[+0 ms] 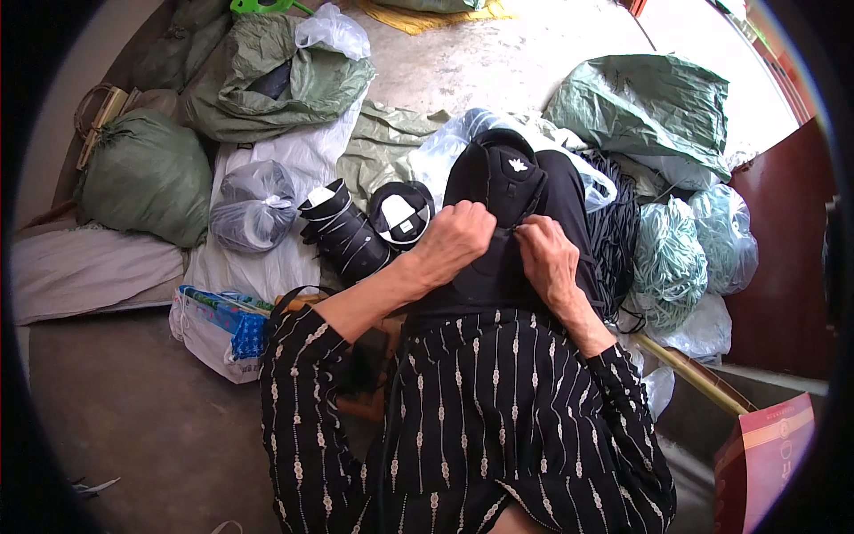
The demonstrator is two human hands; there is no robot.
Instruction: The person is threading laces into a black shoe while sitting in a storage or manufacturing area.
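A black cap with a curved brim and a small white leaf-like emblem lies on my lap over dark trousers. My left hand is closed at the cap's lower left edge, knuckles up. Close beside it, my right hand pinches at the lower right edge, where a thin dark strip or cord shows by the fingertips. Exactly what either hand grips is hidden against the black fabric. To my left lie a stack of black caps wound with white cord and another black cap with a white lining.
Bundles of black cord and mint-green cord lie at my right, below a green woven sack. At the left are a full green sack, a tied plastic bag and a printed bag. A pole lies low right.
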